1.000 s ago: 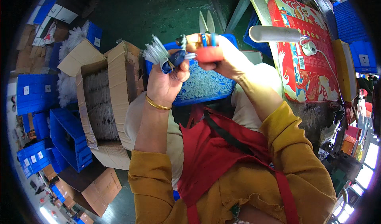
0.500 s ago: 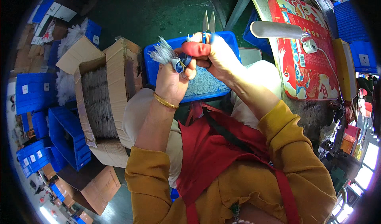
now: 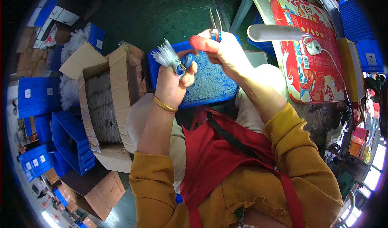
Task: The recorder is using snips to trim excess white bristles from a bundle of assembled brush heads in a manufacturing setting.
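Note:
In my left hand (image 3: 169, 88) is a bundle of translucent ridged plastic strips (image 3: 165, 56), its free ends fanned out to the upper left. A blue wrapping (image 3: 187, 60) covers the tip of one of that hand's digits. My right hand (image 3: 234, 60) is closed on small scissors (image 3: 216, 28) with blue handles, their two blades apart and pointing away from me. One right digit wears a red finger cover (image 3: 205, 44). Below both hands is a blue tray (image 3: 202, 102) holding many small whitish plastic pieces (image 3: 214, 80).
To the left stands an open cardboard box (image 3: 125, 76) filled with translucent strips. Blue crates (image 3: 72, 141) are stacked farther left. On the right a table bears a red patterned box (image 3: 319, 60), with a long grey lamp head (image 3: 275, 32) over it.
My hands were together and have drawn apart. A small ridged piece near the right fingers no longer shows there. The scissor blades look narrower and are turned slightly.

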Demonstrator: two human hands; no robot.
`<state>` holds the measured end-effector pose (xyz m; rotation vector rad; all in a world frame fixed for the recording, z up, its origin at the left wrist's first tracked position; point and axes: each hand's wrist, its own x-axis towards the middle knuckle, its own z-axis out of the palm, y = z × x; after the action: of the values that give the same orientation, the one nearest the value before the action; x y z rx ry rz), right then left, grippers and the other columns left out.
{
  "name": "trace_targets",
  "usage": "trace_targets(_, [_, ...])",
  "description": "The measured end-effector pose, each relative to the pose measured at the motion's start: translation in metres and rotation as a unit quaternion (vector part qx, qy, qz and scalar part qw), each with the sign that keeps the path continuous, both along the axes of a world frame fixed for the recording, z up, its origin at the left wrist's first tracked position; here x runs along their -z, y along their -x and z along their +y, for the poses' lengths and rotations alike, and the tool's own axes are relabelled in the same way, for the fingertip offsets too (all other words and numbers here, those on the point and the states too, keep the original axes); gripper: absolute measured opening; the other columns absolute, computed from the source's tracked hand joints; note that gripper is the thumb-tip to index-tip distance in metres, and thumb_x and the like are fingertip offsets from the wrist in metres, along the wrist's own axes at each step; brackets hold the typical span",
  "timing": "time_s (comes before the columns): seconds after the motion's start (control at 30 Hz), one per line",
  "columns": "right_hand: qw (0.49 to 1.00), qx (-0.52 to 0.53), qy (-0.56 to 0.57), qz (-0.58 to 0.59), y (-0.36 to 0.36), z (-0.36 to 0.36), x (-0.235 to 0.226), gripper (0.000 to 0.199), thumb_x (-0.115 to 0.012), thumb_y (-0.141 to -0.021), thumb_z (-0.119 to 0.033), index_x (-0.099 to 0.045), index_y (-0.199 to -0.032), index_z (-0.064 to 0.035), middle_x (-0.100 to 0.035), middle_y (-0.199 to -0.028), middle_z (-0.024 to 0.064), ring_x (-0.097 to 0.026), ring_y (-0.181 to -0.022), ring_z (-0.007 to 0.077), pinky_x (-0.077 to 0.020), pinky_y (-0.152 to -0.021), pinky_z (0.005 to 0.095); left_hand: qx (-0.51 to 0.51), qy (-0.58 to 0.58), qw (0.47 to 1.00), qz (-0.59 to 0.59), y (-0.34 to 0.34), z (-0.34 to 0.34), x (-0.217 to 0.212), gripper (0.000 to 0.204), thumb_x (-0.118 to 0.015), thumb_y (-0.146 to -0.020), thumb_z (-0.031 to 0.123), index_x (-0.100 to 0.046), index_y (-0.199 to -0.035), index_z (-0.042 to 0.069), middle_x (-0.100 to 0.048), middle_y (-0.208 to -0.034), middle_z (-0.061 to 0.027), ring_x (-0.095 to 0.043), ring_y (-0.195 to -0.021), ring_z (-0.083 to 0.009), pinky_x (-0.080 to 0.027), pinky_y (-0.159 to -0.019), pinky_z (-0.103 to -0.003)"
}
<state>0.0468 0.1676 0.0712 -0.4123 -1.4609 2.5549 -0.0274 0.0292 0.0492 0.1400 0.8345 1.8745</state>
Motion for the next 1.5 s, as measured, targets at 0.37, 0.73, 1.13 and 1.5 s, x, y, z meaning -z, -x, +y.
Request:
trace_targets(0.37, [0.965,0.022,-0.259,-0.038,-0.003,-0.011,-0.015,0.023,-0.058,-0.072,-0.023,-0.058,-0.075,-0.0013,-0.053,-0.062,0.001,-0.046,-0.056,0.0073,-0.0357,-0.049,0.0221,-0.008,0.093,0.994,0.06,-0.013,0.0,-0.014,0.015,-0.037,-0.078,0.005,-0.05,-0.084,-0.001,-0.046,-0.053,-0.0065,-0.028,-0.034,-0.0034,-0.02,-0.031,-0.017])
trace_targets(0.73, [0.976,0.05,-0.21,-0.027,0.0,-0.013,-0.006,0.02,-0.058,-0.071,-0.024,-0.058,-0.072,-0.0037,-0.05,-0.059,-0.0002,-0.042,-0.051,0.0053,-0.0321,-0.045,0.0197,-0.004,0.047,0.998,0.042,-0.006,-0.005,-0.005,0.021,-0.036,-0.08,0.007,-0.05,-0.093,0.0,-0.051,-0.061,-0.0121,-0.035,-0.035,-0.0058,-0.025,-0.032,-0.017])
trace_targets(1.13, [0.913,0.098,-0.392,0.045,-0.004,-0.02,-0.008,0.012,-0.058,-0.07,-0.012,-0.053,-0.077,-0.0025,-0.051,-0.067,0.0045,-0.05,-0.063,0.0103,-0.0385,-0.057,0.0252,-0.07,0.135,0.964,0.22,-0.008,-0.005,-0.014,0.021,-0.038,-0.073,0.001,-0.056,-0.083,-0.004,-0.057,-0.064,-0.0125,-0.054,-0.048,-0.0141,-0.039,-0.037,-0.022])
trace_targets(1.5, [0.998,0.025,-0.05,-0.012,-0.002,-0.017,-0.009,0.015,-0.061,-0.068,-0.018,-0.054,-0.074,-0.0054,-0.045,-0.055,-0.0028,-0.037,-0.047,0.0043,-0.0272,-0.043,0.0184,-0.045,0.015,0.991,0.122,0.002,-0.014,-0.018,0.024,-0.042,-0.079,0.016,-0.053,-0.087,-0.003,-0.055,-0.064,-0.0132,-0.052,-0.048,-0.0169,-0.041,-0.04,-0.023])
